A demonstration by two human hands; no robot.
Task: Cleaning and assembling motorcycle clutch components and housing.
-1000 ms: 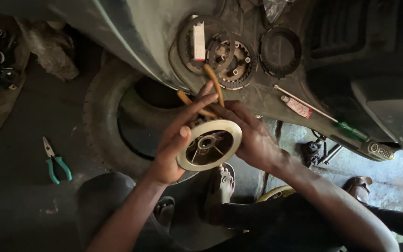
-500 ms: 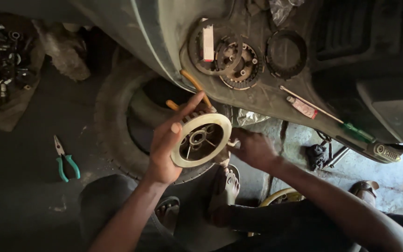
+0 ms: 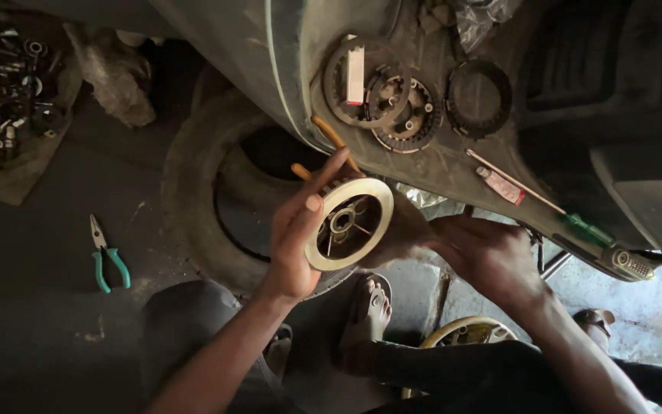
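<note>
My left hand grips a round metal clutch part with a pale ring face and a spoked hub, held up with its face toward me. Orange-handled pliers stick out behind it, partly hidden by my fingers. My right hand hangs to the right of the part, apart from it, palm down with fingers loosely spread and nothing seen in it.
Clutch plates and a dark friction ring lie on the scooter's footboard, with a green-handled screwdriver and a small tube. A tyre, green pliers and a cloth of small parts are on the floor.
My right hand has let go of the round part and dropped away to the right. The left hand alone now holds it, shifted slightly right and lower.
</note>
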